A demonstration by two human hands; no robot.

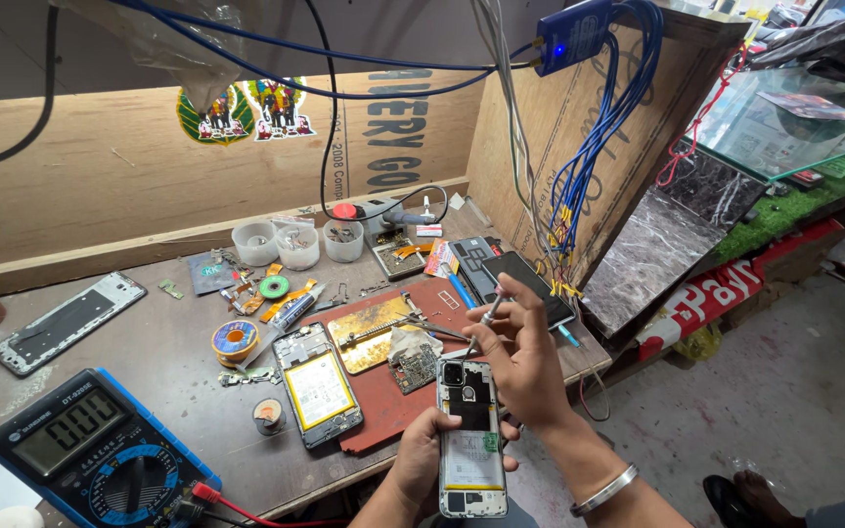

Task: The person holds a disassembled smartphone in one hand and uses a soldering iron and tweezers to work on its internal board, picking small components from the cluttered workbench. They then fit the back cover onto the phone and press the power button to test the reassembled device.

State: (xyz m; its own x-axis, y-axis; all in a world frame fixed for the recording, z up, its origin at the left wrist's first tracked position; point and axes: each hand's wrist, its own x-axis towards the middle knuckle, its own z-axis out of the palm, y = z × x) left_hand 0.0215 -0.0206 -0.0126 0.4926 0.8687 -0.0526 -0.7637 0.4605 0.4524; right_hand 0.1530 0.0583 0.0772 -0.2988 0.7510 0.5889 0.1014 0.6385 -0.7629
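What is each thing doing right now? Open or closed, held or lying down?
Phone in hands: back cover off, insides showing, held by left hand.
Screwdriver: gripped in right hand, tip down over the phone.
Second phone: opened, lying flat on the table.
Multimeter: lying flat, red lead plugged in.

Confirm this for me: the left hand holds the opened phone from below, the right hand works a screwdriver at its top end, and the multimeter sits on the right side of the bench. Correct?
Not quite. The head view shows the multimeter at the left front corner of the bench, not the right. The rest stands: the left hand holds the opened phone from below, and the right hand works a screwdriver at its top end.
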